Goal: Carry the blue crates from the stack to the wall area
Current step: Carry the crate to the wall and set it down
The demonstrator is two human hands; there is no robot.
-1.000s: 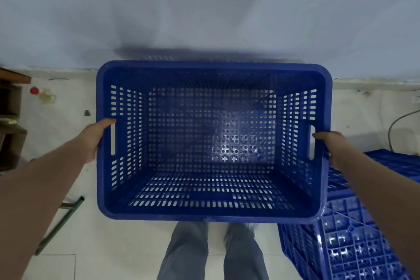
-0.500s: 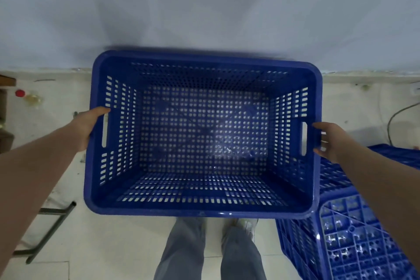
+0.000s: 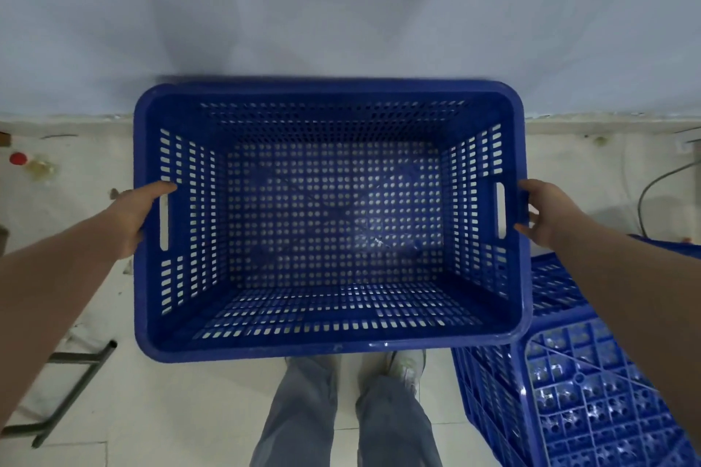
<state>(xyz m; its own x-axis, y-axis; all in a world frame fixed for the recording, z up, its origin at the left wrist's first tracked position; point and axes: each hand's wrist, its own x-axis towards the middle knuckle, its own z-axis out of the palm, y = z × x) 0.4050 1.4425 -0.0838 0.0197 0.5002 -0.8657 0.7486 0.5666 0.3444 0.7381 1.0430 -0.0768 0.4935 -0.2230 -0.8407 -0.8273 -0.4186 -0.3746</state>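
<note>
Pale wall ahead, tiled floor beneath. At the wall's foot, the blue crate: empty, stiff perforated plastic, probably light. My left hand grips its side slot; my right hand touches the opposite slot, grip unclear.

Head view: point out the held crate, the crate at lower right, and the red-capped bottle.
held blue crate (image 3: 330,224), head view, perforated floor
blue crate at lower right (image 3: 591,406), head view, ribbed panel
red-capped bottle (image 3: 17,158), head view, red cap

left hand: arm stretched forward, thumb hooked over blue crate rim, fingers hidden outside | right hand: arm stretched forward, thumb and fingers clasping opposite rim by handle slot
</note>
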